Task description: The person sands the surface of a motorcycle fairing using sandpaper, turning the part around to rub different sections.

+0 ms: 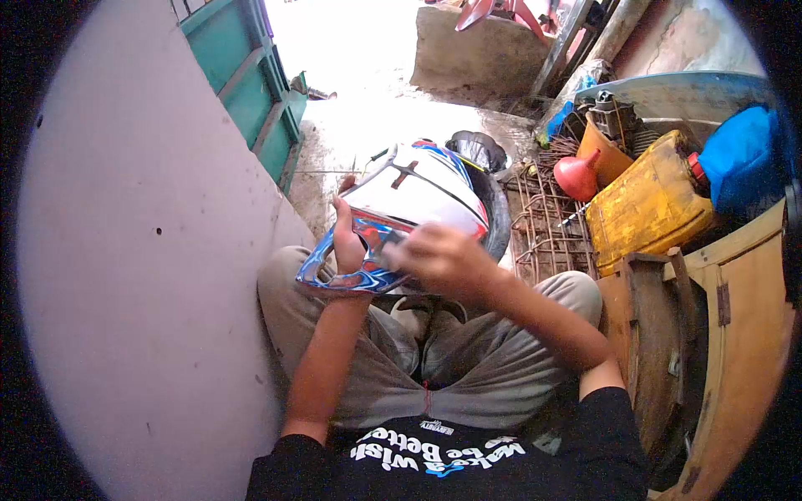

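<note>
A white shell with blue, red and black graphics, which looks like a helmet [397, 189], sits tilted in front of me above my lap. Its nearer part carries a swirling blue pattern and has an opening. My left hand [347, 246] grips this patterned part from the left, partly inside the opening, thumb upward; some fingers are hidden. Over the patterned surface, my right hand [443, 260] is closed and smeared by motion. Something small and greyish shows at its fingertips, too blurred to name.
A white wall [159, 250] rises close on my left, beyond it a green door [242, 75]. To the right are a rusty wire grid [547, 219], a red funnel [576, 174], a yellow jerrycan [652, 204] and a wooden panel [748, 334]. A black curved object [499, 209] lies behind the helmet.
</note>
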Demonstrator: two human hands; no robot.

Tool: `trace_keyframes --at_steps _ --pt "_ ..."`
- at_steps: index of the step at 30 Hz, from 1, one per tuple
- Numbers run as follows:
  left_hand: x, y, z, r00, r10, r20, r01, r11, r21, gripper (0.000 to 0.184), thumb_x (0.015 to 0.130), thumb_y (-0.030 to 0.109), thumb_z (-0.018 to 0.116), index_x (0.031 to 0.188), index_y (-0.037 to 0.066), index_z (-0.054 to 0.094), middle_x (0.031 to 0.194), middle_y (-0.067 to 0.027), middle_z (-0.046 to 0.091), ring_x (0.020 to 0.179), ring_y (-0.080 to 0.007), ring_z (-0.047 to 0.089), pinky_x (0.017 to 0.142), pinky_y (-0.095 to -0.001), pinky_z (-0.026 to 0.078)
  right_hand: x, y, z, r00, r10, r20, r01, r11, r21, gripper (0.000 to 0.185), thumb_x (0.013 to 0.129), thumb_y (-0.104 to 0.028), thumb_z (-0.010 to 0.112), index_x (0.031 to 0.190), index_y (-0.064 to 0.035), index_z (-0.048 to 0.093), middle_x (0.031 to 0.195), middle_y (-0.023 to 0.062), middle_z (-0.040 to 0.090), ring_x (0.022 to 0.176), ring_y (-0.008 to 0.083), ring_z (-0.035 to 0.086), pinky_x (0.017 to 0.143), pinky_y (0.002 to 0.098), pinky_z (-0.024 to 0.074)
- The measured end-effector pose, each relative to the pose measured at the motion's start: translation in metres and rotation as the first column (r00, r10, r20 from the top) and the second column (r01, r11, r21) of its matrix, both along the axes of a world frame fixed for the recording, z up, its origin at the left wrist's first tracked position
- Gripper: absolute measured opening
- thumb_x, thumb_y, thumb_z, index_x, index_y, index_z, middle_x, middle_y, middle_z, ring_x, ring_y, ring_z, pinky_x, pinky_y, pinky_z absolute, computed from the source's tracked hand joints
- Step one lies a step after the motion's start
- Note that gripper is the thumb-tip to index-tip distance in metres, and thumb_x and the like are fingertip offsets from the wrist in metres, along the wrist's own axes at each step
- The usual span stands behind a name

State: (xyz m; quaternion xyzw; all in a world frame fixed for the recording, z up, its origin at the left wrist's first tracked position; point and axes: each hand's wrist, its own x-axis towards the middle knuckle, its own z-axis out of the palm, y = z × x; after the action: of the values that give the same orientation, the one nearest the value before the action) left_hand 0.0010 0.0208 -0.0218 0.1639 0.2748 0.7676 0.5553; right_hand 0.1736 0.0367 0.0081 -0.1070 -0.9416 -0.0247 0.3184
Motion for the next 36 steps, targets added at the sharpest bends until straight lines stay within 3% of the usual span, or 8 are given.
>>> trace_keyframes --at_steps 5,9,14,18,27,30,34,36 --pt "-0.005 0.004 -0.011 0.984 -0.085 0.154 0.083 0.996 0.018 0.058 0.112 0.047 0.034 0.148 0.002 0.042 0.137 -0.0203 0.059 0.122 -0.0331 0.061 0.105 -0.0475 0.051 0.016 0.05 0.028 0.947 -0.321 -0.007 0.321 0.943 0.084 0.017 0.082 -0.016 0.07 0.099 -0.0144 0.072 0.078 0.0038 0.064 0.078 0.0229 0.068 0.068 0.0383 0.0554" --pt "-0.007 0.008 -0.014 0.991 -0.077 0.108 0.078 0.997 -0.004 0.051 0.113 0.044 0.03 0.152 0.011 0.036 0.147 -0.0216 0.052 0.133 -0.0354 0.054 0.113 -0.0503 0.045 -0.003 -0.004 0.006 1.0 -0.003 -0.021 0.003 1.0 0.031 0.018 0.086 -0.014 0.065 0.102 -0.0129 0.072 0.084 0.003 0.062 0.077 0.0216 0.066 0.068 0.0374 0.0556" --pt "-0.006 -0.006 0.006 0.975 -0.173 0.142 0.177 0.984 -0.017 0.056 0.113 0.047 0.029 0.151 0.006 0.038 0.147 -0.0227 0.052 0.132 -0.0372 0.055 0.112 -0.0515 0.044 0.015 0.042 0.028 0.915 -0.385 0.119 0.388 0.922 -0.002 0.025 0.09 -0.017 0.066 0.113 -0.0115 0.072 0.105 0.0071 0.073 0.091 0.0248 0.072 0.08 0.04 0.0586" --pt "-0.007 0.002 -0.003 0.971 -0.158 0.181 0.163 0.987 -0.014 0.057 0.113 0.048 0.028 0.153 0.008 0.036 0.147 -0.022 0.053 0.131 -0.0366 0.056 0.11 -0.0513 0.046 -0.003 -0.012 0.009 0.997 0.015 0.074 -0.014 1.0 -0.018 0.037 0.091 -0.013 0.063 0.126 -0.0025 0.067 0.127 0.0169 0.07 0.119 0.029 0.069 0.101 0.0419 0.0556" --pt "-0.01 0.006 -0.015 0.978 -0.136 0.156 0.136 0.991 0.013 0.052 0.113 0.045 0.031 0.151 0.01 0.037 0.146 -0.0222 0.052 0.128 -0.0343 0.058 0.108 -0.0493 0.049 0.007 -0.054 0.011 0.98 -0.128 0.153 0.125 0.992 0.026 0.043 0.095 -0.017 0.056 0.137 -0.0063 0.062 0.136 0.0146 0.066 0.126 0.028 0.065 0.107 0.0405 0.0527" --pt "-0.007 0.004 -0.011 0.973 -0.141 0.18 0.142 0.99 0.01 0.051 0.113 0.044 0.032 0.15 0.009 0.04 0.145 -0.0222 0.053 0.127 -0.0336 0.059 0.108 -0.0484 0.048 0.017 -0.043 0.012 0.882 -0.45 0.138 0.46 0.886 -0.054 0.044 0.093 -0.021 0.066 0.136 -0.0106 0.065 0.138 0.0124 0.067 0.129 0.0292 0.063 0.112 0.0467 0.0478" --pt "-0.013 0.009 -0.022 0.956 -0.173 0.235 0.175 0.984 0.012 0.049 0.113 0.043 0.034 0.149 0.01 0.041 0.139 -0.0204 0.058 0.124 -0.0317 0.061 0.106 -0.0458 0.05 -0.003 -0.084 0.0 0.978 -0.206 0.042 0.21 0.971 -0.111 0.04 0.094 -0.019 0.066 0.132 -0.0072 0.066 0.134 0.0136 0.068 0.127 0.0309 0.064 0.11 0.0447 0.0496" --pt "-0.034 0.029 -0.075 0.771 -0.571 0.282 0.368 0.761 0.534 0.051 0.113 0.045 0.034 0.15 0.01 0.042 0.14 -0.0202 0.057 0.124 -0.0315 0.061 0.106 -0.0457 0.05 0.005 -0.066 -0.006 0.948 -0.317 -0.015 0.313 0.941 -0.132 0.039 0.094 -0.017 0.067 0.131 -0.0065 0.067 0.134 0.0139 0.069 0.127 0.0302 0.065 0.11 0.0435 0.0493"
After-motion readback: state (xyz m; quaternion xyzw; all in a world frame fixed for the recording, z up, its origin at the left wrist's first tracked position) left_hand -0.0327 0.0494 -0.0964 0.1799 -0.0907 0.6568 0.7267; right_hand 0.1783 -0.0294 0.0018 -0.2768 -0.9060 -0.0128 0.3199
